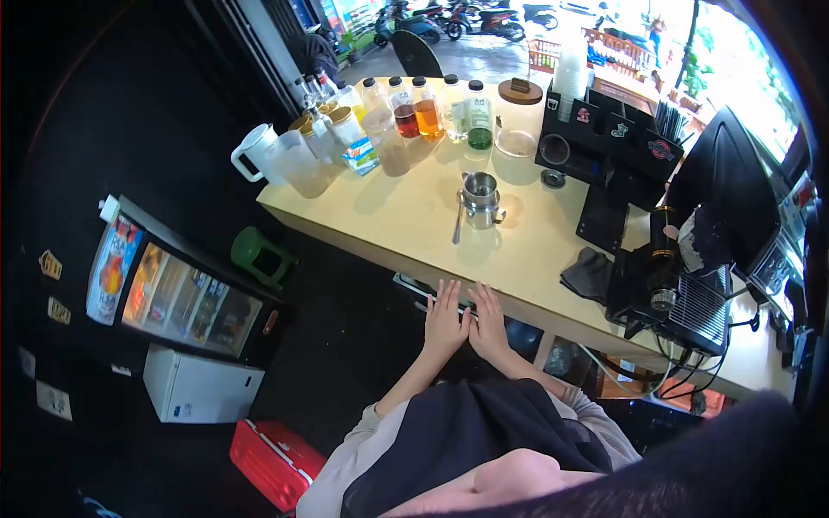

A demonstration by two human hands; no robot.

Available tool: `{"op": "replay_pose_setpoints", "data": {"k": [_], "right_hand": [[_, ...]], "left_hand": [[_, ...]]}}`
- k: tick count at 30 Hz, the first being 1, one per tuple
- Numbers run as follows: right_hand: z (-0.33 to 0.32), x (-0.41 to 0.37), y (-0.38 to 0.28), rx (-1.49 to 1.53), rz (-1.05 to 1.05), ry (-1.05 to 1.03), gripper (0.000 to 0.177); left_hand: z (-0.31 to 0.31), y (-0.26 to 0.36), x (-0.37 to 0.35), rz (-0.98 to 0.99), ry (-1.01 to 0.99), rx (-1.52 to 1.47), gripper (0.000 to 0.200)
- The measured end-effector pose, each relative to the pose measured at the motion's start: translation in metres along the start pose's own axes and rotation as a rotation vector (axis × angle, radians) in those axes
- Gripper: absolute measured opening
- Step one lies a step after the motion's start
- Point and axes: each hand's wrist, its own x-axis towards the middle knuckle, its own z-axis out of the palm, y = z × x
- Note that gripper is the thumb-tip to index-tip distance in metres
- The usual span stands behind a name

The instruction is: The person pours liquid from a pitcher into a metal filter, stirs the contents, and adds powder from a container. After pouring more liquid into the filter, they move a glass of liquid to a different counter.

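Observation:
Side by side at the counter's front edge, my left hand (pixel 446 325) and my right hand (pixel 490 325) lie with fingers stretched out and palms down. Their thumbs come close together in the middle, and neither hand holds anything. Beyond them on the pale counter (pixel 389 211) stands a small metal cup (pixel 480 186), right against a second metal vessel (pixel 481 213) with a side handle. A long-handled spoon (pixel 458 220) lies just left of these two.
Bottles of coloured liquid (pixel 428 116), plastic pitchers (pixel 298 164) and a wooden-lidded jar (pixel 516 129) line the back. To the right are a black organizer (pixel 609 129), a dark cloth (pixel 589 274) and a black machine with a drip grate (pixel 698 309). A glass-door fridge (pixel 190 298) stands at left.

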Motion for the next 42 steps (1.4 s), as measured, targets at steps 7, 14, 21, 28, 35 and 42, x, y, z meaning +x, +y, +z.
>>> {"op": "replay_pose_setpoints", "data": {"k": [7,14,21,28,35,42], "right_hand": [[0.034,0.032,-0.019,-0.128,0.097,0.158,0.051],[0.016,0.059,0.007,-0.269,0.165,0.226,0.055],[-0.007,0.128,0.067,0.004,0.333,0.423,0.064],[-0.047,0.135,0.085,-0.301,0.389,0.449,0.07],[-0.103,0.065,0.128,-0.871,0.936,0.508,0.083],[-0.089,0.056,0.151,-0.927,0.863,0.362,0.07]], "left_hand": [[-0.004,-0.043,0.044,0.163,-0.106,-0.114,0.062],[0.013,-0.048,0.112,0.186,-0.086,-0.332,0.072],[0.035,-0.064,0.199,0.09,-0.022,-0.461,0.107],[0.082,-0.054,0.237,-0.016,-0.032,-0.859,0.125],[0.104,-0.056,0.248,-0.116,-0.121,-0.945,0.074],[0.086,-0.048,0.249,-0.114,-0.033,-0.866,0.055]]}}
